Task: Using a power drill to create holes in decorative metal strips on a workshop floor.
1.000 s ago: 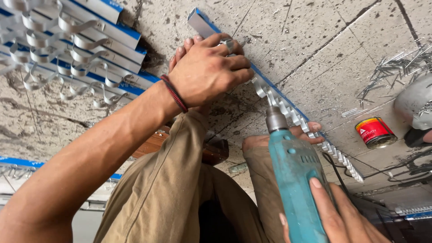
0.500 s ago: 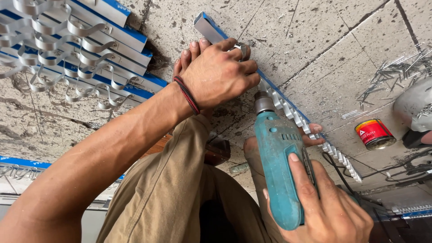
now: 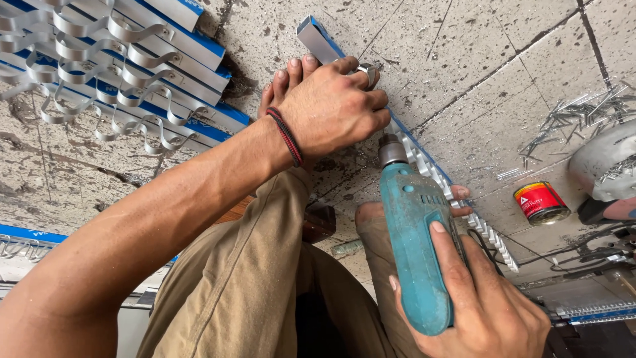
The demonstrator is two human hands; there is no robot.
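Left hand (image 3: 334, 106) clamped over stiff, light metal rail (image 3: 318, 40), right hand (image 3: 480, 305) wrapped tight round weighty teal drill (image 3: 411, 232), best gripped mid-body.

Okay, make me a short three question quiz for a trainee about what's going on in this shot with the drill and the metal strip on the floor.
1. True or false: the right hand grips the teal power drill.
2. Multiple choice: what does the left hand press down on? A. a red tin; B. the long aluminium strip; C. a coil of cable.
3. Short answer: what besides the hand pins the strip to the concrete floor?

Key
1. True.
2. B.
3. The bare foot, whose toes show just behind the left hand.
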